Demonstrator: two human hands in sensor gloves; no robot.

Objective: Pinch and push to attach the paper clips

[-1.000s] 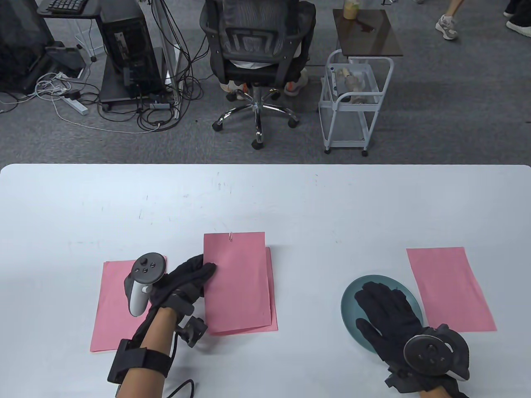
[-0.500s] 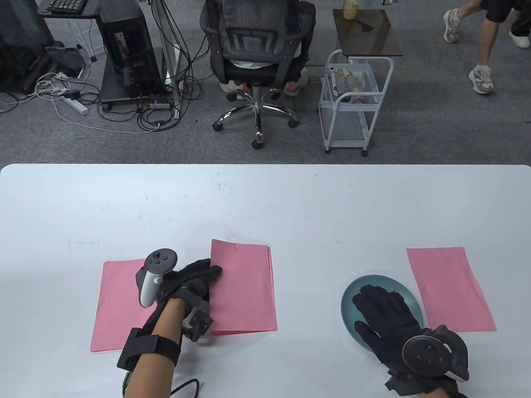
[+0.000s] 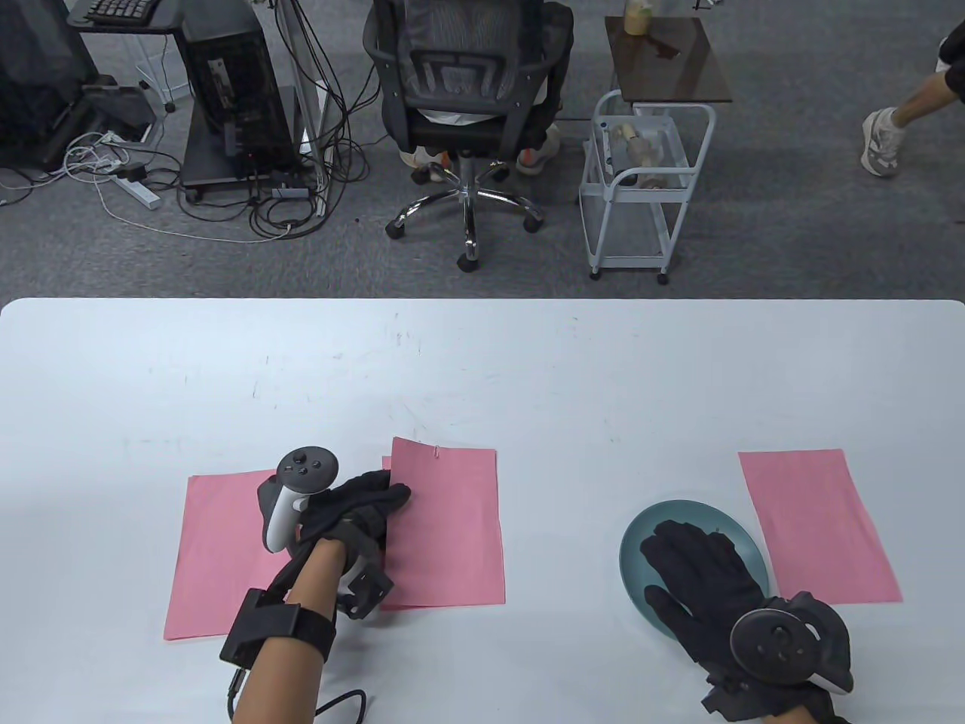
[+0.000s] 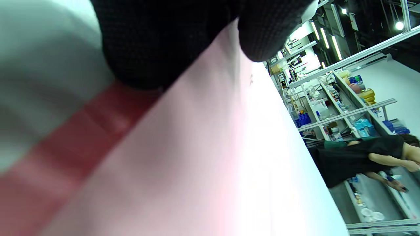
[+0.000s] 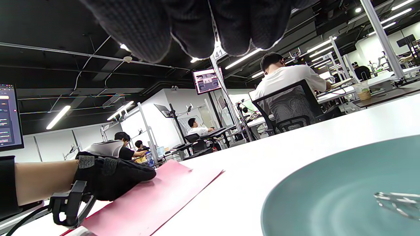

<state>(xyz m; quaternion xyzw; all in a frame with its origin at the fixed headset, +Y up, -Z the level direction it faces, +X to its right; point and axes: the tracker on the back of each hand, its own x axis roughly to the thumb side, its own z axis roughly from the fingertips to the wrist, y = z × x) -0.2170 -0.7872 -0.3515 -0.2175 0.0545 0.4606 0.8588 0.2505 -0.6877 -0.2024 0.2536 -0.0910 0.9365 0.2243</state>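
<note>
A single pink sheet [image 3: 215, 554] lies flat on the white table [image 3: 482, 362], on the outer side of the left hand [image 3: 354, 513], partly under its wrist and tracker [image 3: 290, 498]. The left hand's fingers [image 3: 388, 494] lie together, extended over the left edge of the pink paper stack [image 3: 448, 528]; in the left wrist view the gloved fingertips [image 4: 262, 32] press down on the pink surface [image 4: 197, 147], so the hand rests on the stack, fingers neither curled into a fist nor spread. Whether the thumb is tucked under the edge cannot be told. Just beyond those fingertips, at the stack's far edge, a small paper clip [image 3: 437, 452] sits over the top margin. A lower sheet's corner peeks out at the stack's upper left, right by the knuckles.

Well apart to the right, a teal plate [image 3: 641, 535] sits on the table. The right hand [image 3: 701, 573] hovers or rests over it, palm down, fingers [image 3: 678, 535] loosely spread across the plate's middle, grasping nothing that can be seen; whether they touch the plate cannot be told. In the right wrist view the fingertips [image 5: 193, 29] hang above the plate [image 5: 328, 196], and beneath them, toward the plate's right side, lies a loose paper clip [image 5: 398, 201].

Beyond the right hand's outer side, a second single pink sheet [image 3: 818, 524] lies flat, its near-left corner close beside the plate's rim.
</note>
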